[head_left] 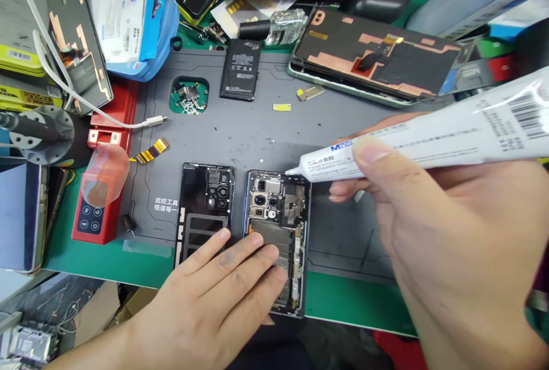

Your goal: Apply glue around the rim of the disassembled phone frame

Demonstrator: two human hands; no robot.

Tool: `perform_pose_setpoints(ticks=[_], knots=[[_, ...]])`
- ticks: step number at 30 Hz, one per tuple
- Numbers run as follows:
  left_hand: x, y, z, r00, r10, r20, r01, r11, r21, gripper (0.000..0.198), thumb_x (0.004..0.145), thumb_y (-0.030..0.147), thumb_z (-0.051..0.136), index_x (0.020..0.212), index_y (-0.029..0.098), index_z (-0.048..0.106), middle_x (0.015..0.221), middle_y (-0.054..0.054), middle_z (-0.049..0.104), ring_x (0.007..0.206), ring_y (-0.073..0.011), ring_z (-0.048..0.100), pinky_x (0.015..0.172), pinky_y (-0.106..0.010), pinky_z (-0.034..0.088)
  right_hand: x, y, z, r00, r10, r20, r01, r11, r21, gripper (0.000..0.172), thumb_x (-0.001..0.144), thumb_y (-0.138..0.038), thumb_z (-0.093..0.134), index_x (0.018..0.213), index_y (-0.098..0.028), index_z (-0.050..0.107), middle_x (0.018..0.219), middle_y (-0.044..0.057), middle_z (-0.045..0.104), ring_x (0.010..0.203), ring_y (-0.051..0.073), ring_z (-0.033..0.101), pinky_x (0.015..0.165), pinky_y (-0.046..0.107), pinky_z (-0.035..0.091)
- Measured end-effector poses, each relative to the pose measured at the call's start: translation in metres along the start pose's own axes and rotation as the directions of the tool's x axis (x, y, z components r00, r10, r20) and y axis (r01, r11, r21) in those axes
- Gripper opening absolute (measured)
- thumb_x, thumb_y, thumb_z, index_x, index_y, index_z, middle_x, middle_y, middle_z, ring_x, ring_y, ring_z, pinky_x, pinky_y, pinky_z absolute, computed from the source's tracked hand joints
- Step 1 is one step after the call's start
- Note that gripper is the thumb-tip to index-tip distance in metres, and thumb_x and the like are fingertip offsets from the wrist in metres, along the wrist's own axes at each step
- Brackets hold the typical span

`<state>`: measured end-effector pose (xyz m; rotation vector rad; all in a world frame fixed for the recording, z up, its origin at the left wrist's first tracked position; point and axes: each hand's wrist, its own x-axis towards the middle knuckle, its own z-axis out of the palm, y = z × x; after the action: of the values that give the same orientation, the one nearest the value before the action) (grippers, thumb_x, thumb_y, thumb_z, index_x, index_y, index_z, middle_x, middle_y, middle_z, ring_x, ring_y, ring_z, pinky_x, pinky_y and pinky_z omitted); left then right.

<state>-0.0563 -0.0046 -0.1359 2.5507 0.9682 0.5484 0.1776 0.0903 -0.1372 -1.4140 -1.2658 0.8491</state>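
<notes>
An opened phone body (281, 204) lies upright on the grey work mat (240, 135), its camera modules and boards exposed. Its black back cover (206, 198) lies just to the left of it. My left hand (218, 295) rests flat with fingers stretched out, across the lower part of the cover and the phone. My right hand (433, 233) is closed around a white glue tube (429, 135). The tube's thin nozzle tip touches the phone's top right corner.
A loose battery (241, 70) and a round well of small parts (189, 95) sit at the mat's back. Two screen panels lie face down, one at back right (377, 55) and one at back left (79, 38). A red tool (100, 187), white cable (141, 124) and flex ribbon (152, 151) are left.
</notes>
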Motion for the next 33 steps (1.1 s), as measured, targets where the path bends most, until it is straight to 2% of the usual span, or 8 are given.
perform_pose_setpoints(ticks=[14, 22, 33], knots=[[0.001, -0.001, 0.001, 1.000, 0.002, -0.011, -0.002, 1.000, -0.003, 0.037, 0.106, 0.025, 0.064, 0.139, 0.009, 0.066, 0.148, -0.009, 0.066, 0.152, -0.0267, 0.048, 0.135, -0.048, 0.025, 0.000, 0.003, -0.005, 0.999, 0.027, -0.041, -0.026, 0.999, 0.032, 0.013, 0.091, -0.027, 0.081, 0.092, -0.017, 0.073, 0.089, 0.002, 0.068, 0.060, 0.013, 0.064, 0.051, 0.029, 0.057], [-0.001, 0.000, 0.001, 1.000, 0.003, 0.018, -0.004, 1.000, 0.003, 0.042, 0.105, 0.026, 0.066, 0.143, 0.009, 0.063, 0.152, -0.010, 0.062, 0.154, -0.0288, 0.045, 0.135, -0.050, 0.025, -0.004, 0.005, -0.011, 0.996, 0.051, -0.073, -0.049, 0.998, 0.035, 0.016, 0.090, -0.029, 0.084, 0.092, -0.016, 0.074, 0.088, 0.002, 0.068, 0.061, 0.013, 0.064, 0.051, 0.029, 0.056], [0.001, 0.000, -0.001, 1.000, 0.005, 0.020, -0.005, 1.000, 0.010, 0.041, 0.105, 0.025, 0.066, 0.143, 0.009, 0.063, 0.151, -0.009, 0.064, 0.153, -0.0274, 0.047, 0.135, -0.048, 0.025, -0.005, 0.009, -0.014, 0.991, 0.040, -0.130, -0.031, 0.997, 0.068, 0.016, 0.086, -0.027, 0.085, 0.090, -0.016, 0.074, 0.083, 0.001, 0.067, 0.059, 0.014, 0.064, 0.048, 0.028, 0.057]])
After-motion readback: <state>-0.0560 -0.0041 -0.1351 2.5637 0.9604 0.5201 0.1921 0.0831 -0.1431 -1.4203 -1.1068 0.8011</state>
